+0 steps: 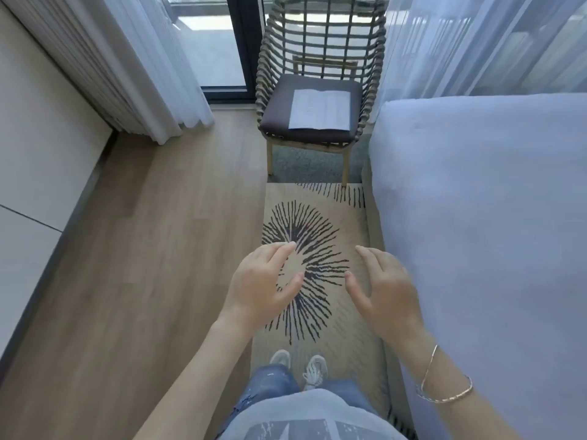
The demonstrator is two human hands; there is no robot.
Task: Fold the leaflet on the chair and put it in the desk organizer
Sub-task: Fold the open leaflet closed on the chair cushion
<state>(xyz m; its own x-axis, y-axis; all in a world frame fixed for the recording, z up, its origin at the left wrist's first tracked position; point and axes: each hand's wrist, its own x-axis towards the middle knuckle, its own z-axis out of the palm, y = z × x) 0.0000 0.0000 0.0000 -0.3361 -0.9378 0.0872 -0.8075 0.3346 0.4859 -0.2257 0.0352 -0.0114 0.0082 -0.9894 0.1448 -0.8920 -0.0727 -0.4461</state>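
Note:
A white leaflet (320, 109) lies flat and unfolded on the dark seat cushion of a woven rope chair (275, 100) at the far end of the room. My left hand (263, 282) and my right hand (386, 292) are held out in front of me above the rug, well short of the chair. Both hands are empty with fingers apart. A thin bracelet circles my right wrist. No desk organizer is in view.
A beige rug (352, 312) with a black burst pattern runs from my feet to the chair. A bed (495, 233) with pale blue bedding fills the right side. Wooden floor (143, 265), a white wall and curtains (143, 58) lie to the left.

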